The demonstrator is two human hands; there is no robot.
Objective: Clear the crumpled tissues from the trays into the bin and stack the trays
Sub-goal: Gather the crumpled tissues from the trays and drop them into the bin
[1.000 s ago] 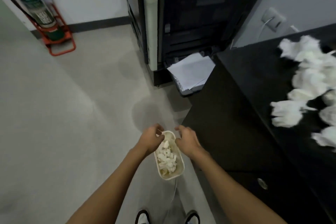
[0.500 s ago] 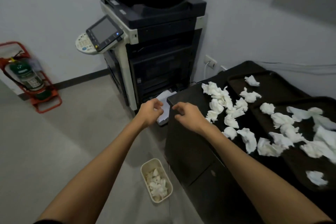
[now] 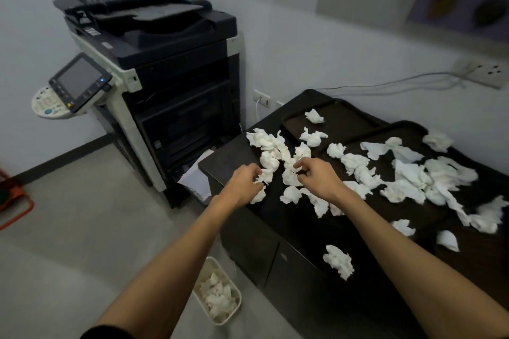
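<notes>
The bin (image 3: pixel 239 297) stands on the floor under the counter (image 3: pixel 275 223) edge (an easy drop). Left hand (image 3: pixel 243 183) fingers curl round a crumpled tissue (image 3: pixel 265 175), right hand (image 3: pixel 316 176) fingers pinch a second tissue (image 3: pixel 290 177); more litter the trays (image 3: pixel 344 118) beyond.

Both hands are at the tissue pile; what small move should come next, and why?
Probably lift and swing toward the bin below: left hand and right hand each appear to pinch tissues from the cluster.

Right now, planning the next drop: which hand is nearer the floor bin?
Left. The left hand grips tissue at the cabinet edge above the bin; the right hand pinches tissues farther right.
</notes>
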